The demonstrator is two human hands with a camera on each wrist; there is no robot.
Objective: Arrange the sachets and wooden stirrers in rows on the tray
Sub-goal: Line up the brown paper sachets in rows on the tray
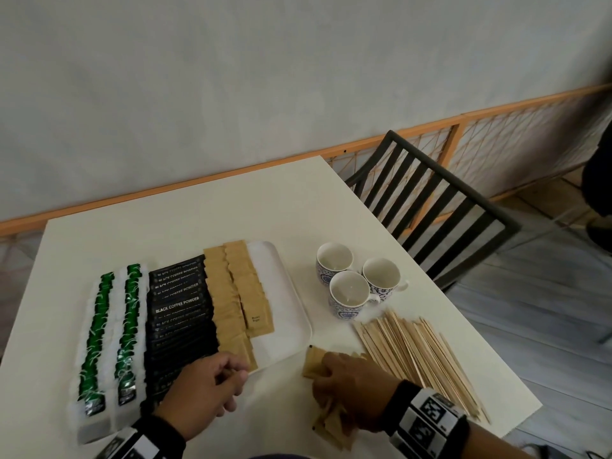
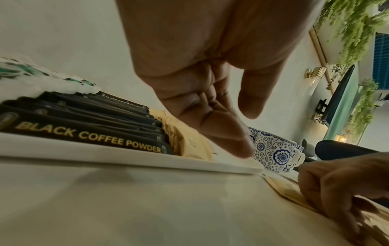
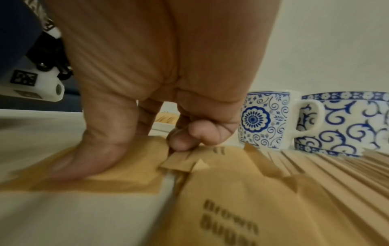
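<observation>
Pinching loose brown sachets [image 1: 314,362] on tabletop [image 1: 185,223]: right hand [image 1: 351,389]. Tray [image 1: 291,329] just left of grip; unfinished sugar row nearest. Left hand [image 1: 202,389] loosely curled, holding nothing. Stirrers [image 1: 414,352] right, untouched.

You are in what looks like a café or coffee corner. Just ahead of your left hand [image 1: 202,385] a tray [image 1: 291,293] holds rows of coffee sachets [image 1: 178,306] marked "BLACK COFFEE POWDER" and sugar sachets [image 1: 241,293]. Beyond your right hand [image 1: 351,389] stand three patterned cups [image 1: 351,293], with a heap of stirrers [image 1: 417,356] just beside that hand. Further off, past the worktop [image 1: 198,213], stands a slatted chair [image 1: 437,207]. The left wrist view shows hanging greenery [image 2: 353,33] and a brass wall lamp [image 2: 315,73].
</observation>
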